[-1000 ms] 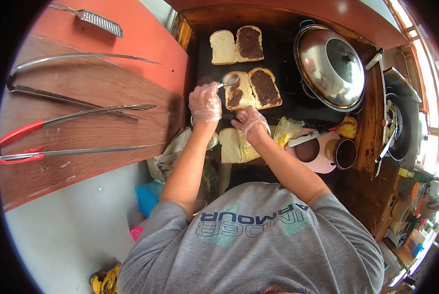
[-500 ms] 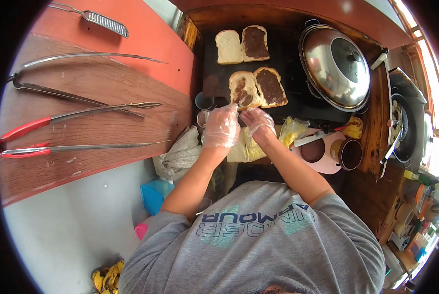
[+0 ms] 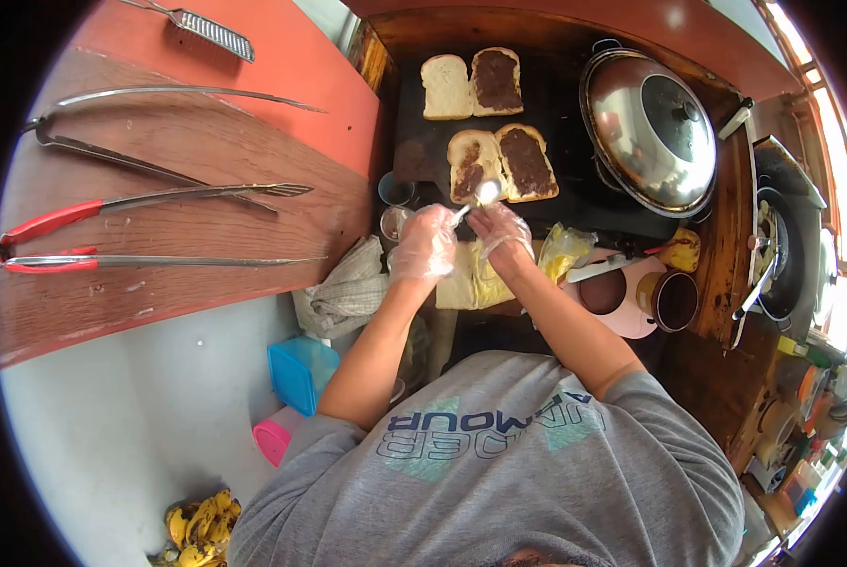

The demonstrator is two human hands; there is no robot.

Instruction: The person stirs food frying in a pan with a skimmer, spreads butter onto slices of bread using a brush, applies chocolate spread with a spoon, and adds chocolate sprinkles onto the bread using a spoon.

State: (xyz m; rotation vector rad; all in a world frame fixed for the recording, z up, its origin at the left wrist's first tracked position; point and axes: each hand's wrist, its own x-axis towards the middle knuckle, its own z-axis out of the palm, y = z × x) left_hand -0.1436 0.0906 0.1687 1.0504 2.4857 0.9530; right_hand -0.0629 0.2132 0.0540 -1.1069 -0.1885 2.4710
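Observation:
A clear plastic glove covers my left hand (image 3: 425,244), whose fingers are closed round the handle of a spoon (image 3: 486,193). The spoon's shiny bowl points up and right, over the near edge of a bread slice (image 3: 473,163) with a patchy brown smear. My right hand (image 3: 501,232), gloved too, lies just below the spoon bowl with its fingers stretched out and nothing visible in them. Joined to the smeared slice on the right is another slice (image 3: 527,163), thickly coated in dark brown spread. Both lie on a black griddle (image 3: 423,166).
Farther back lie a plain slice (image 3: 446,87) and a coated slice (image 3: 497,81). A lidded pot (image 3: 650,128) stands right. Yellow-smeared bread (image 3: 480,283) and a knife (image 3: 601,267) are near me. Tongs (image 3: 159,260) rest on the left board; a cloth (image 3: 348,293) hangs below.
The spoon, hidden before, now shows above the bread edge. My left hand has shifted slightly left and is turned differently; my right hand has barely moved.

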